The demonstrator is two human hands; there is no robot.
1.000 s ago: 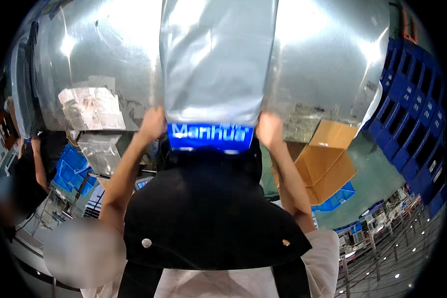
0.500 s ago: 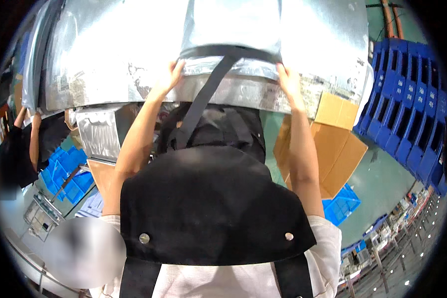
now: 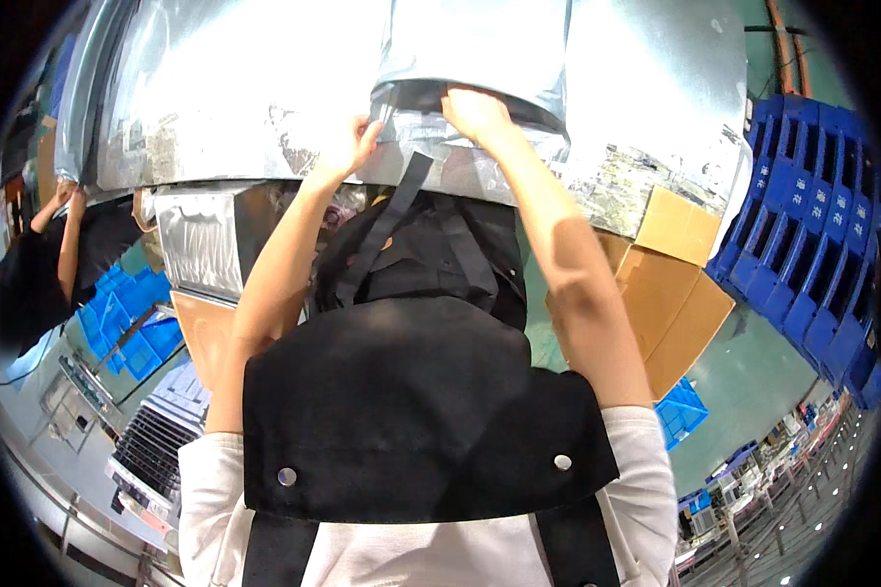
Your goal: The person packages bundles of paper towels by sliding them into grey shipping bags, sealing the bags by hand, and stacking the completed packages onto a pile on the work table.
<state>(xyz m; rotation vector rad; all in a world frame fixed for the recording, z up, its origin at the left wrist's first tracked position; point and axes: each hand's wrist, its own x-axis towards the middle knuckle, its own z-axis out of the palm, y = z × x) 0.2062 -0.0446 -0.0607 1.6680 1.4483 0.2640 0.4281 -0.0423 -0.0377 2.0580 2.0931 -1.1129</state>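
A pale, shiny plastic bag (image 3: 475, 39) lies flat on the metal tabletop (image 3: 235, 78), with its dark mouth facing me. At the left corner of that mouth, my left hand (image 3: 347, 149) pinches the clear plastic between thumb and fingers. My right hand (image 3: 477, 112) reaches to the middle of the mouth, its fingers closed at the bag's edge and the fingertips partly hidden. What the bag holds cannot be made out. A black strap (image 3: 401, 196) from my dark clothing lies with its end at the table's near edge.
Open cardboard boxes (image 3: 671, 303) stand below the table on the right. Beyond them are stacked blue plastic crates (image 3: 803, 215). Lighter blue bins (image 3: 127, 318) sit at the left. Another person's hands (image 3: 69, 201) hold grey plastic at the table's left end.
My right hand has left the bag's right corner and moved inward to the middle of its mouth. My left hand stays at the left corner. The black strap's end has dropped off the bag.
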